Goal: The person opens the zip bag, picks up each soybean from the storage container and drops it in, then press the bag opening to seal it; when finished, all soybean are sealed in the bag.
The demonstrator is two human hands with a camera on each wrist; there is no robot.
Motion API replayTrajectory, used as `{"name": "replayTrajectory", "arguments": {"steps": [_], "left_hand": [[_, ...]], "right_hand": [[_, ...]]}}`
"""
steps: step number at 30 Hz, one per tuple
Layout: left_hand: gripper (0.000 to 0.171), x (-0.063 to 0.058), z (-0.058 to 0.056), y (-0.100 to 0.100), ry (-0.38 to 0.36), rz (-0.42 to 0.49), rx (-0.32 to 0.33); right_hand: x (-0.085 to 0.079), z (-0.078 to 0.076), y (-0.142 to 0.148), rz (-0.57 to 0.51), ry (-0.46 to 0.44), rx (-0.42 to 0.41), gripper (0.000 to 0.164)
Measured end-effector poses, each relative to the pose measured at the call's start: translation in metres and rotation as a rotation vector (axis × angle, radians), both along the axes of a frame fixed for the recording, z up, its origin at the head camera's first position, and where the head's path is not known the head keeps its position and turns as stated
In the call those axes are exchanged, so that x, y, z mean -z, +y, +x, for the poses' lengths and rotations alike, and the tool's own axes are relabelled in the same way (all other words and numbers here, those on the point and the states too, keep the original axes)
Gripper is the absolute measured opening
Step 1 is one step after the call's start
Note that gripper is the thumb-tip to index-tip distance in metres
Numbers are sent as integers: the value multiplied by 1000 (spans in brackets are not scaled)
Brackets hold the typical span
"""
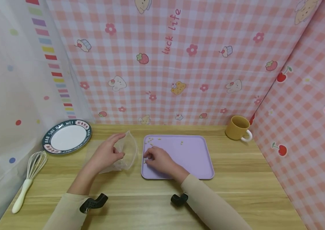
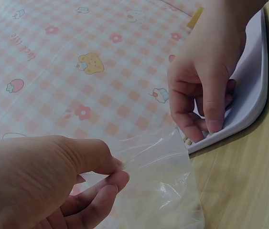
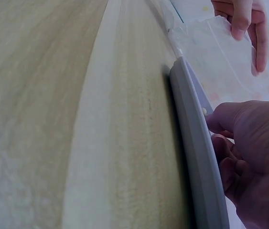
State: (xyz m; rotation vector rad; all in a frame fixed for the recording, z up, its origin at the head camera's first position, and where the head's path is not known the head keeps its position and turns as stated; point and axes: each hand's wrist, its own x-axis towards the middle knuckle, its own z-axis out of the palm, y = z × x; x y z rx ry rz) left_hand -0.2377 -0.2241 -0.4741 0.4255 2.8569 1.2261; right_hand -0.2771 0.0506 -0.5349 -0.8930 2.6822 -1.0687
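My left hand pinches the rim of a clear plastic bag between thumb and fingers. The bag's mouth faces the tray. Over the left side of a lilac tray, my right hand reaches down with curled fingers. Its thumb and fingertips pinch at a small pale bean-like piece by the tray wall. Others of these beige pieces lie beside its fingertips. Several more pieces are scattered in the tray's far left corner, and a couple of pieces lie near its far edge.
A white plate with a dark green rim lies at the back left. In front of it is a whisk with a pale handle. A mustard mug stands at the back right. Patterned cloths enclose the wooden table.
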Motion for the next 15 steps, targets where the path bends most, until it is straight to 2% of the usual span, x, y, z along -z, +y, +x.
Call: {"name": "replayTrajectory", "arguments": {"steps": [8, 15], "left_hand": [[79, 0, 0, 1, 6, 2, 2], [79, 0, 0, 1, 2, 5, 3]], "right_hand": [[2, -4, 2, -37, -24, -5, 6], [4, -4, 1, -64, 4, -13, 10]]}}
